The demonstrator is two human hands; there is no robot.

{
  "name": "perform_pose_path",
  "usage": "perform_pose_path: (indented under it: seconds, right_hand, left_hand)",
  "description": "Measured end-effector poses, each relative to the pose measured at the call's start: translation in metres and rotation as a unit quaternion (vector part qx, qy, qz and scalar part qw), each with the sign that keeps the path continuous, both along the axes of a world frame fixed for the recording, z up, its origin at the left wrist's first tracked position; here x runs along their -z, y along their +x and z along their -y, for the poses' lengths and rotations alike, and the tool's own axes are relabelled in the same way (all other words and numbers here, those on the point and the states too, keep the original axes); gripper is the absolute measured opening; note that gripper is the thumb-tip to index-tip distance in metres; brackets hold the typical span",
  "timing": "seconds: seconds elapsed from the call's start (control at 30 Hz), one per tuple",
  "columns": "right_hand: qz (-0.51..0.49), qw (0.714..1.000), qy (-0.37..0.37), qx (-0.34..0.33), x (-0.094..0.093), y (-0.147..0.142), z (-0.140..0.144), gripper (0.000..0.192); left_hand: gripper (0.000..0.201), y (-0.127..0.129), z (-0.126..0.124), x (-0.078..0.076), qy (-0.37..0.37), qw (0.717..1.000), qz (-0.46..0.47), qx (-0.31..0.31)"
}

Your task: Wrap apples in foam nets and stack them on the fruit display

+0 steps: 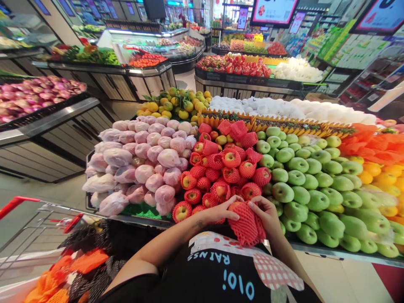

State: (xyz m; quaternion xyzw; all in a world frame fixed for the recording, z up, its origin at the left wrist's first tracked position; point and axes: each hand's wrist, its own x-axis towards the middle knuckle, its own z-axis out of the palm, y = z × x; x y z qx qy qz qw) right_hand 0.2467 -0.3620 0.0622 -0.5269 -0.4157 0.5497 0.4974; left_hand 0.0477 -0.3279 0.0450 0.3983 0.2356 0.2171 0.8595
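At the bottom of the frame a black apron with a white and red-checked bib fills the foreground, and to the lower left a shopping cart (38,227) with a red handle holds orange and black netting. Just above the apron, in the lower centre, both hands meet on one apple (235,206) that sits partly inside a red foam net sleeve (248,227). The left hand (221,212) has its grip closed over the apple's left side, thumb lying across the top. The right hand (268,214) has its grip closed on the sleeve's upper edge, fingers curled onto the mesh, the sleeve hanging below between the wrists. The apple is held at the near edge of the display surface (331,250), just in front of the heap of red-sleeved apples (225,176). To the left of that heap lie pink fruits in pale wrapping (142,168); to its right, rows of green apples (309,189), then orange fruit at the right edge. Farther back sit yellow-green citrus (176,103) and white foam-netted fruit (293,109), with more produce stands in the upper frame.
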Motion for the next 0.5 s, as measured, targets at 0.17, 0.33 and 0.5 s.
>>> perform_pose_path:
  seconds: [0.17,0.33,0.5]
  right_hand:
    - [-0.047,0.999,-0.017,0.017,0.015,-0.007,-0.012,0.041]
    - [-0.122,0.992,0.023,0.009,0.026,-0.015,0.002,0.048]
    - [-0.131,0.99,-0.053,0.02,0.05,-0.015,0.019,0.067]
  left_hand:
    - [0.056,0.01,-0.001,0.013,-0.067,0.994,0.069,-0.044]
    - [0.055,0.016,-0.008,0.013,-0.07,0.985,0.055,-0.151]
    - [0.047,0.008,-0.011,0.002,0.052,0.978,-0.056,-0.196]
